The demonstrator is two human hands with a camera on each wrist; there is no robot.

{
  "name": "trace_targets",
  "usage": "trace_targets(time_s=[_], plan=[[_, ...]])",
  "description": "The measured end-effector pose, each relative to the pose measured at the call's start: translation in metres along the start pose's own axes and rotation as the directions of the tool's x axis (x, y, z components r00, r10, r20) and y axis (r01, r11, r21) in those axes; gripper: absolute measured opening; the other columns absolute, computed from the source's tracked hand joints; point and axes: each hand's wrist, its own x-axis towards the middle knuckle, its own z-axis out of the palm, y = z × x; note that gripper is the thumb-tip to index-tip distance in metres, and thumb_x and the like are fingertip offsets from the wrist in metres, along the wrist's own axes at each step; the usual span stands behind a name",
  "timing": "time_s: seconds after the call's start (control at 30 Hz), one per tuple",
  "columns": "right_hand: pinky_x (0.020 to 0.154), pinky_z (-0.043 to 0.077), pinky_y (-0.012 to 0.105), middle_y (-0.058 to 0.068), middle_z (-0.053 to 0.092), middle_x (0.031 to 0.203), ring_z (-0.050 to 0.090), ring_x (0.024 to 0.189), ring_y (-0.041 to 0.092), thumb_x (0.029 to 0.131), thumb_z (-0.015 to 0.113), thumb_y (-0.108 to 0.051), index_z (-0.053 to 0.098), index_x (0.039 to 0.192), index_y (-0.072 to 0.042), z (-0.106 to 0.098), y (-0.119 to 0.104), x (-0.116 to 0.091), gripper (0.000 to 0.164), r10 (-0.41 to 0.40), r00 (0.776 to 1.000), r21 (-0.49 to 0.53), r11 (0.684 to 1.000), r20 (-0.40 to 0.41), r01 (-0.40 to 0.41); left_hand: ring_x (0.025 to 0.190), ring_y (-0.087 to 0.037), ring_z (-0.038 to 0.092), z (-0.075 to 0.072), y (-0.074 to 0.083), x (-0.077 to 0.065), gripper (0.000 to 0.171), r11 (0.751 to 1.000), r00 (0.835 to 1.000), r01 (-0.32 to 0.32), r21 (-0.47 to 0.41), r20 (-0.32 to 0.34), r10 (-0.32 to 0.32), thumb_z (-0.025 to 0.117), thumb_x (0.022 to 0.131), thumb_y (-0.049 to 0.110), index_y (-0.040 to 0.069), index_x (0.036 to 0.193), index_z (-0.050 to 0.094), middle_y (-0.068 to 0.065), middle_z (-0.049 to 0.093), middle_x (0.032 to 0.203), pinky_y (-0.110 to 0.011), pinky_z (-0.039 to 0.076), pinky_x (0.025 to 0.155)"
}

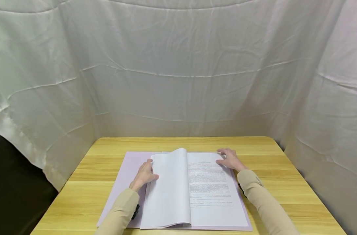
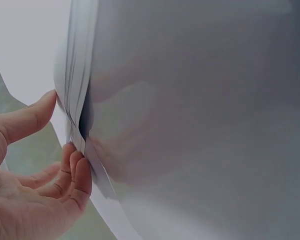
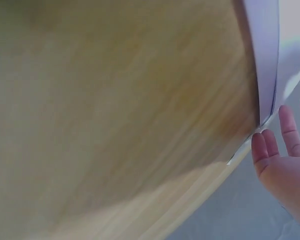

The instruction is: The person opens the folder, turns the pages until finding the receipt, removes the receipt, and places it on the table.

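A thick document of white sheets lies spread on a pale lilac folder [image 1: 128,173]. Its turned sheets [image 1: 168,192] are folded over to the left, curving up at the middle. Printed text covers the right-hand page [image 1: 210,195]. My left hand [image 1: 144,175] is at the left edge of the turned sheets. In the left wrist view its thumb and curled fingers pinch the layered paper edge [image 2: 79,75] from both sides. At the upper right corner of the page is my right hand [image 1: 229,160], fingers loosely spread, close by the folder's edge [image 3: 265,65].
The wooden table [image 1: 284,186] has rounded far corners and extends on both sides of the folder. Light grey cloth [image 1: 178,91] hangs behind it and at the sides. A black area [image 1: 13,189] shows at the lower left.
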Motion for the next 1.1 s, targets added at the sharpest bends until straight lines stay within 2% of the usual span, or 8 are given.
trace_targets(time_s=[0.17, 0.27, 0.43, 0.63, 0.77, 0.93, 1.0, 1.1], plan=[[0.098, 0.04, 0.057, 0.031, 0.061, 0.122, 0.047, 0.114, 0.046, 0.084, 0.077, -0.019, 0.059, 0.132, 0.005, 0.0022, 0.0002, 0.0029, 0.057, 0.003, 1.0, -0.043, 0.999, 0.002, -0.003, 0.089, -0.026, 0.052, 0.0007, -0.0002, -0.0002, 0.078, 1.0, 1.0, -0.004, 0.025, -0.004, 0.004, 0.08, 0.079, 0.002, -0.012, 0.145, 0.039, -0.018, 0.058, 0.101, -0.038, 0.051, 0.076], [0.101, 0.039, 0.058, 0.031, 0.06, 0.124, 0.046, 0.116, 0.047, 0.084, 0.077, -0.021, 0.059, 0.132, 0.005, 0.0022, -0.0003, 0.0043, 0.058, 0.014, 1.0, -0.047, 0.999, 0.014, -0.013, 0.092, -0.027, 0.054, 0.0004, -0.0009, 0.0, 0.077, 1.0, 1.0, 0.0, 0.028, 0.001, 0.0, 0.08, 0.08, 0.003, -0.011, 0.144, 0.04, -0.021, 0.059, 0.105, -0.041, 0.053, 0.08], [0.1, 0.04, 0.059, 0.03, 0.061, 0.122, 0.046, 0.116, 0.047, 0.084, 0.077, -0.023, 0.059, 0.133, 0.004, 0.0003, -0.0007, 0.0058, 0.059, 0.022, 1.0, -0.05, 0.999, 0.021, -0.021, 0.093, -0.028, 0.054, 0.0003, -0.0002, 0.0001, 0.077, 1.0, 1.0, 0.009, 0.03, 0.007, -0.01, 0.079, 0.081, 0.003, -0.011, 0.145, 0.039, -0.021, 0.059, 0.106, -0.043, 0.053, 0.082], [0.091, 0.041, 0.053, 0.027, 0.061, 0.115, 0.047, 0.11, 0.043, 0.083, 0.077, -0.024, 0.064, 0.127, 0.003, -0.0004, -0.0015, 0.0067, 0.053, 0.022, 1.0, -0.055, 0.998, 0.006, -0.021, 0.093, -0.028, 0.054, 0.0006, 0.0006, -0.0004, 0.079, 0.999, 0.999, 0.022, 0.031, 0.022, -0.023, 0.078, 0.082, 0.004, -0.01, 0.147, 0.036, -0.02, 0.058, 0.105, -0.043, 0.053, 0.082], [0.093, 0.039, 0.055, 0.029, 0.059, 0.117, 0.044, 0.113, 0.045, 0.084, 0.077, -0.022, 0.067, 0.121, 0.003, -0.0006, -0.002, 0.0085, 0.046, 0.029, 0.999, -0.038, 0.999, -0.025, -0.029, 0.092, -0.027, 0.052, 0.001, 0.0003, -0.0003, 0.08, 0.999, 0.999, 0.026, 0.031, 0.025, -0.027, 0.078, 0.082, 0.005, -0.009, 0.148, 0.035, -0.018, 0.057, 0.104, -0.042, 0.051, 0.081], [0.106, 0.038, 0.062, 0.034, 0.055, 0.127, 0.043, 0.124, 0.051, 0.086, 0.075, -0.017, 0.065, 0.119, 0.009, -0.0016, -0.002, 0.0102, 0.043, 0.061, 0.993, 0.006, 0.998, -0.099, -0.061, 0.09, -0.026, 0.051, 0.0019, 0.0005, 0.0001, 0.08, 0.999, 1.0, 0.023, 0.033, 0.019, -0.024, 0.078, 0.082, 0.004, -0.01, 0.148, 0.035, -0.016, 0.056, 0.1, -0.04, 0.05, 0.079], [0.106, 0.041, 0.061, 0.033, 0.057, 0.126, 0.049, 0.122, 0.049, 0.088, 0.074, -0.016, 0.065, 0.116, 0.009, -0.003, -0.0025, 0.0096, 0.039, 0.084, 0.989, 0.037, 0.996, -0.119, -0.08, 0.09, -0.027, 0.052, 0.002, 0.0015, -0.0002, 0.079, 0.999, 1.0, 0.019, 0.035, 0.012, -0.019, 0.078, 0.081, 0.004, -0.01, 0.147, 0.036, -0.018, 0.057, 0.102, -0.041, 0.051, 0.079], [0.097, 0.048, 0.055, 0.029, 0.064, 0.115, 0.058, 0.108, 0.043, 0.09, 0.072, -0.016, 0.068, 0.109, 0.009, -0.0054, -0.0036, 0.0084, 0.031, 0.103, 0.985, 0.069, 0.993, -0.138, -0.094, 0.091, -0.028, 0.054, 0.0024, 0.0023, -0.0008, 0.079, 0.999, 1.0, 0.019, 0.036, 0.003, -0.019, 0.078, 0.081, 0.004, -0.01, 0.147, 0.036, -0.02, 0.058, 0.104, -0.043, 0.053, 0.08]])
